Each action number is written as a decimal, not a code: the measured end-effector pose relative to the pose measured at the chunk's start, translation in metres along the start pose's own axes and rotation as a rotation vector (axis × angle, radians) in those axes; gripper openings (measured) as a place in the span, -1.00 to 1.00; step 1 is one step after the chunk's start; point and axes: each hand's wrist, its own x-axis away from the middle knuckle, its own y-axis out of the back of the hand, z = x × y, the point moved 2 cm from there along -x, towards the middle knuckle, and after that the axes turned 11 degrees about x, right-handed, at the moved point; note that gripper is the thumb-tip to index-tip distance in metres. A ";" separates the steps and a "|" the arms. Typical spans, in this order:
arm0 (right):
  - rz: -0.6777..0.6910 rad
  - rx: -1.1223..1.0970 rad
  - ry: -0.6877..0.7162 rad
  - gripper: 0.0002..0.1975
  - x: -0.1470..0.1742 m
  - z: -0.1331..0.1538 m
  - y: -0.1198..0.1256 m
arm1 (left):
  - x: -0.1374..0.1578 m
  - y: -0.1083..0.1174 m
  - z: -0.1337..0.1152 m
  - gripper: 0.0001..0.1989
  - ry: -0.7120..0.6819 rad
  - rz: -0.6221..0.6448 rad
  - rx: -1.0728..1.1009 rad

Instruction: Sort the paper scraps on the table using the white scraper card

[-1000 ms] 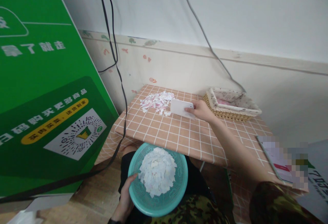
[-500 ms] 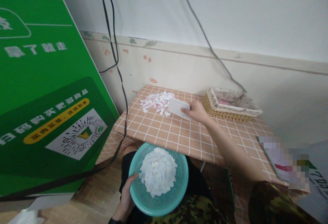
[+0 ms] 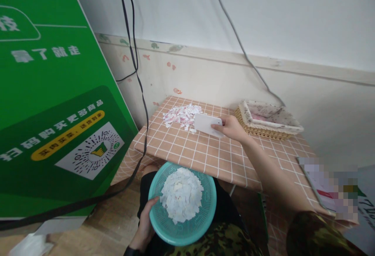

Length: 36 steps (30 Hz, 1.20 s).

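My left hand [image 3: 146,220] grips the left rim of a round teal plastic basket [image 3: 208,221], its thumb over the edge. The basket rests on my lap below the table edge, heaped with whitish paper scraps [image 3: 182,196]. In my right hand [image 3: 233,128] is a flat white scraper [image 3: 206,124], pinched at its right end near a small hole. Its left edge meets a spread of white and pink paper scraps [image 3: 182,115] on the table. Whether the scraper touches the cloth along its lower edge I cannot tell.
A brown checked cloth covers the table [image 3: 187,146]. At its back right stands a cloth-lined wicker basket [image 3: 266,131], with a flat board [image 3: 316,185] near the right corner. A large green panel [image 3: 58,92] and hanging black cable [image 3: 143,103] border the left side.
The view has shifted slightly. Both hands keep their grips, and the scraper stays beside the loose scraps with little visible movement.
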 end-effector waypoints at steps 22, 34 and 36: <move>0.089 0.199 0.059 -0.80 0.005 0.007 0.029 | -0.003 0.002 0.001 -0.78 0.005 0.021 -0.005; 0.042 0.264 0.011 -0.78 0.008 -0.002 0.030 | 0.002 -0.003 0.000 -0.77 0.018 -0.003 -0.014; 0.018 0.272 0.001 -0.77 0.013 0.000 0.026 | 0.000 -0.001 0.000 -0.77 0.017 -0.003 -0.010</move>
